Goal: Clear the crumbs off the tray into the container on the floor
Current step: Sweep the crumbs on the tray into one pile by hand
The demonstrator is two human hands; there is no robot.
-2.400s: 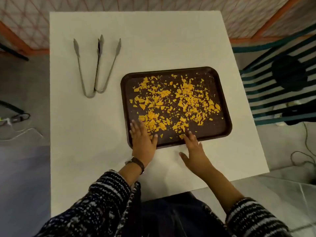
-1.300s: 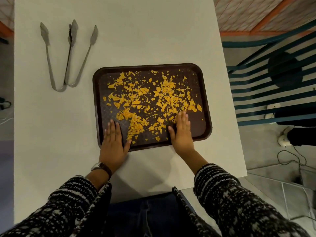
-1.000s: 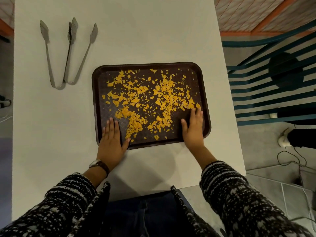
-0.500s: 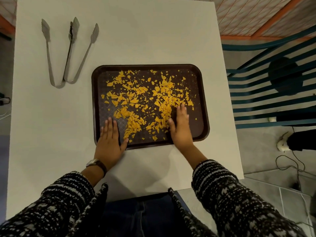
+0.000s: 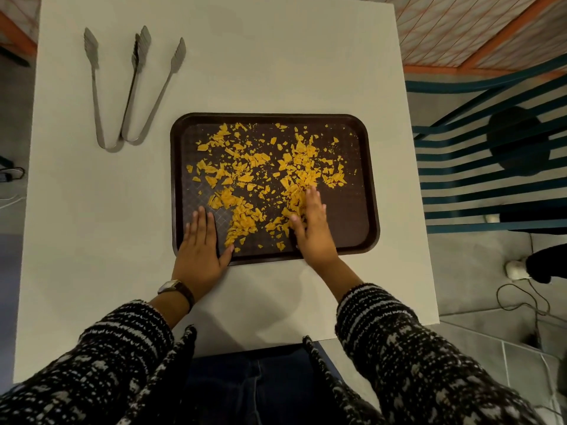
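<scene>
A dark brown tray [image 5: 362, 154] lies on the white table [image 5: 245, 56], strewn with orange crumbs [image 5: 264, 176]. My left hand [image 5: 201, 243] rests flat on the tray's near left corner, fingers together, holding nothing. My right hand [image 5: 311, 223] lies flat inside the tray, palm down, its fingertips in the crumbs right of the middle. The right part of the tray floor is almost bare of crumbs. No container on the floor is in view.
Two metal tongs [image 5: 129, 87] lie on the table at the far left. A teal striped chair [image 5: 491, 167] stands to the right of the table, with cables [image 5: 521, 305] on the grey floor beside it.
My right hand has swept from the tray's right edge leftward, pushing crumbs toward the middle. My left hand has stayed on the near left corner.
</scene>
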